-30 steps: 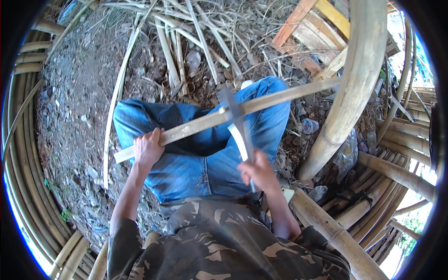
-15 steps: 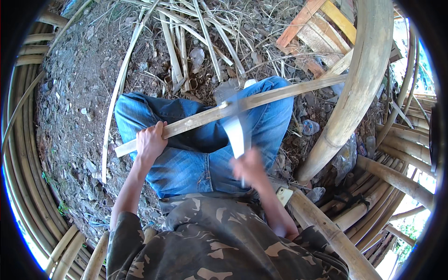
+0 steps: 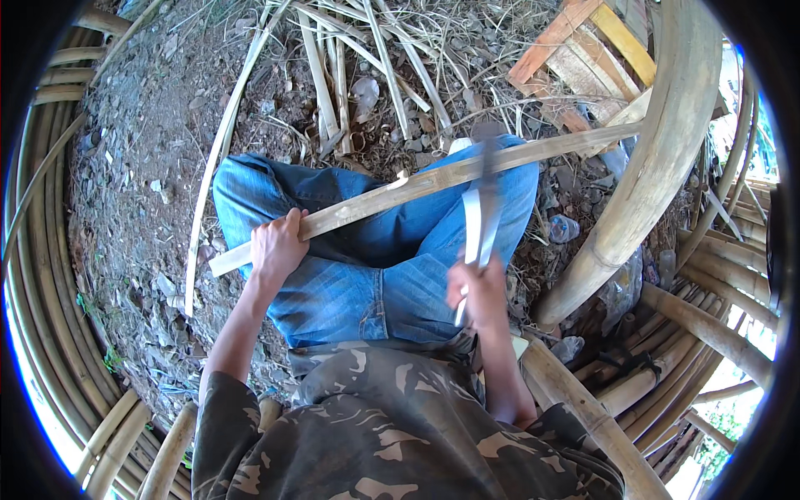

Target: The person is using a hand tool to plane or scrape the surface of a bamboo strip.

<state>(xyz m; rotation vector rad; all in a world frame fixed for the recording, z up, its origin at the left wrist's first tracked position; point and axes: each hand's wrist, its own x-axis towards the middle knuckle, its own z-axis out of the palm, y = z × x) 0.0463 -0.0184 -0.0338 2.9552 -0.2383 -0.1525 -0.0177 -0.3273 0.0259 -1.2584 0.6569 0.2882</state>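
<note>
Crossing the strip (image 3: 358, 209), the tool (image 3: 473, 221) looks blurred.

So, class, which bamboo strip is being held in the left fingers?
The broad strip crossing above the jeans; the left fingers grip it, while the other strips lie untouched.

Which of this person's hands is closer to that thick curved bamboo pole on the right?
The right. The right hand, gripping a blurred tool, is left of the bamboo pole, near its lower end; the left hand, gripping the flat strip, is farther left.
</note>
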